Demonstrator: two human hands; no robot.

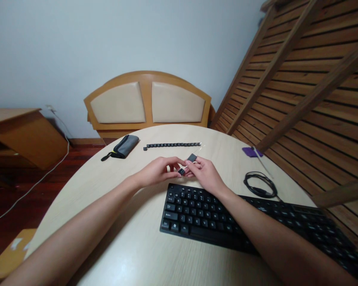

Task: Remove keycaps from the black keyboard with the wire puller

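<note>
The left hand (pixel 160 170) is pinching a black keycap (pixel 181 171), the right hand (pixel 208 174) is pinching a grey piece (pixel 192 157), detached row of keycaps (pixel 174 145) is lying at eleven o'clock, and the keyboard (pixel 193 210), five o'clock, is apparently retaining many.

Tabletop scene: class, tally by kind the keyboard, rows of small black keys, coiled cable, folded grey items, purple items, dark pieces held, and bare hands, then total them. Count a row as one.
Keyboard: 1
Row of small black keys: 1
Coiled cable: 1
Folded grey item: 1
Purple item: 1
Dark pieces held: 2 (black piece, grey piece)
Hands: 2 (left hand, right hand)
Total: 9
</note>
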